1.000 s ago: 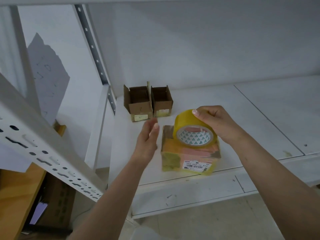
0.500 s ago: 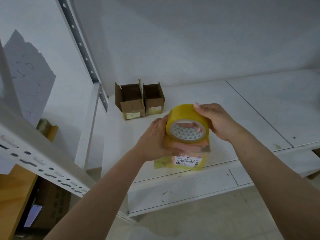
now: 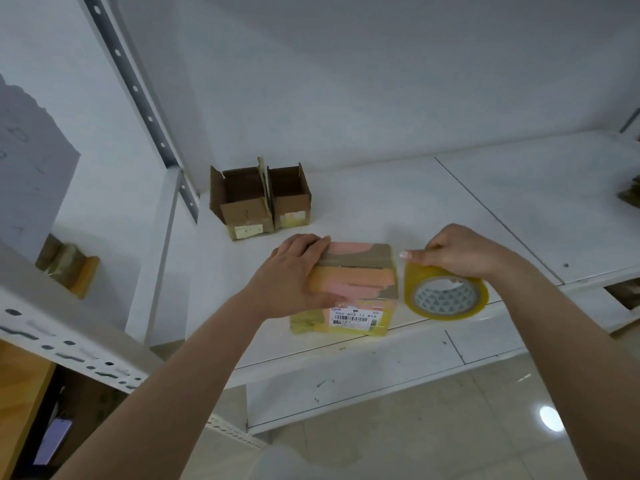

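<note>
The left hand (image 3: 294, 275) gripped the left end of a taped box (image 3: 356, 289) (barcode label facing the camera) on the white shelf (image 3: 433, 209). Just beside it, the right hand (image 3: 460, 251) held a roll of yellow tape (image 3: 445, 296) upright. 2 open cardboard boxes (image 3: 259, 199) stood behind, near the wall.

Left hand (image 3: 294, 271) covers left end of taped box (image 3: 356, 278). Small print on box label (image 3: 353, 317) too tiny to read. Right hand (image 3: 460, 251) hides top of yellow tape roll (image 3: 445, 297). Dark thing (image 3: 632, 195) at right edge cut off. Brown-yellow lump (image 3: 67, 265) far left blurry.
</note>
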### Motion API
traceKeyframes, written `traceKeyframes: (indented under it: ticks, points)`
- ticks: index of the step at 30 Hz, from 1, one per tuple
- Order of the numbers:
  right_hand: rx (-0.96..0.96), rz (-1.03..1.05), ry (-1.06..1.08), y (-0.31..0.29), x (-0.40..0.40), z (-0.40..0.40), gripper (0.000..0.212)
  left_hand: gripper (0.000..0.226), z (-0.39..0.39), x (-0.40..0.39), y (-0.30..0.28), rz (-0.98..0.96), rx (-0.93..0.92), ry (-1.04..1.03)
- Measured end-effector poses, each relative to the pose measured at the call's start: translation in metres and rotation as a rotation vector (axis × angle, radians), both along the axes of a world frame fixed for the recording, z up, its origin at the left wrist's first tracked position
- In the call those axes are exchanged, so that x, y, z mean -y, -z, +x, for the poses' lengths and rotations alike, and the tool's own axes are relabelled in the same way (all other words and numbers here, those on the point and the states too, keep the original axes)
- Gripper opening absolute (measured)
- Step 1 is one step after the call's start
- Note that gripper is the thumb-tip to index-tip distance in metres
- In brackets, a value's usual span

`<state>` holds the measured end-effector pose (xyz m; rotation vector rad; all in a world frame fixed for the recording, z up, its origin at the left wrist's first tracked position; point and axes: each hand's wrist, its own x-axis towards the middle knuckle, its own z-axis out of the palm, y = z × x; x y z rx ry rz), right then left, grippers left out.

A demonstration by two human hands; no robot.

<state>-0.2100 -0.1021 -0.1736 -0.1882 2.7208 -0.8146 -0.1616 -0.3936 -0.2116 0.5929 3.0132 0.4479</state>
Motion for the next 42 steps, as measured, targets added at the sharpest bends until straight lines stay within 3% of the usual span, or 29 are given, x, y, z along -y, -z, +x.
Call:
traceKeyframes:
  ticks: [5,10,13,15,18,20,21,23,24,26,28,30,33,36,39,42]
  points:
    - [0.103,-0.129,0.068,0.030,0.005,0.008,0.082,0.114,0.000,-0.001,-0.001,-0.051,0.015,0.016]
    - [0.115,-0.162,0.050,0.033,0.004,0.005,0.082,0.120,0.002,-0.012,-0.015,-0.317,0.009,-0.006]
    - [0.111,-0.166,0.035,0.036,0.004,0.005,0.079,0.099,0.015,-0.045,-0.010,-0.244,-0.110,0.029]
    - [0.096,-0.174,0.030,0.038,0.005,0.007,0.081,0.080,0.022,-0.060,0.000,-0.273,-0.094,0.060]
    - [0.095,-0.181,0.051,0.038,0.005,0.006,0.075,0.072,0.021,-0.061,0.001,-0.303,-0.032,0.062]
    - [0.095,-0.165,0.062,0.036,0.005,0.006,0.063,0.076,0.021,-0.054,-0.007,-0.097,0.068,0.094]
    - [0.094,-0.155,0.064,0.035,0.005,0.007,0.060,0.073,0.023,-0.048,-0.010,0.160,0.101,0.073]
    - [0.094,-0.153,0.065,0.033,0.005,0.009,0.064,0.055,0.025,-0.030,-0.013,0.694,-0.011,-0.185]
    - [0.095,-0.161,0.068,0.032,0.005,0.010,0.067,0.046,0.024,-0.016,-0.010,0.803,-0.128,-0.379]
    - [0.090,-0.169,0.064,0.032,0.007,0.012,0.071,0.039,0.019,0.013,0.005,0.682,-0.179,-0.688]
    - [0.087,-0.172,0.059,0.031,0.009,0.012,0.071,0.043,0.018,0.032,0.027,0.359,0.019,-0.798]
    - [0.088,-0.168,0.062,0.030,0.011,0.012,0.069,0.041,0.025,0.037,0.053,0.090,0.151,-0.767]
    - [0.089,-0.166,0.067,0.032,0.012,0.012,0.069,0.026,0.029,0.035,0.074,-0.184,0.097,-0.689]
    - [0.103,-0.167,0.078,0.032,0.012,0.011,0.071,0.024,0.022,0.037,0.069,-0.268,0.114,-0.682]
    - [0.097,-0.172,0.078,0.033,0.012,0.011,0.071,0.012,0.015,0.054,0.046,0.055,0.041,-0.807]
    - [0.100,-0.188,0.069,0.033,0.018,0.010,0.062,0.005,0.009,0.051,0.001,0.465,-0.232,-0.734]
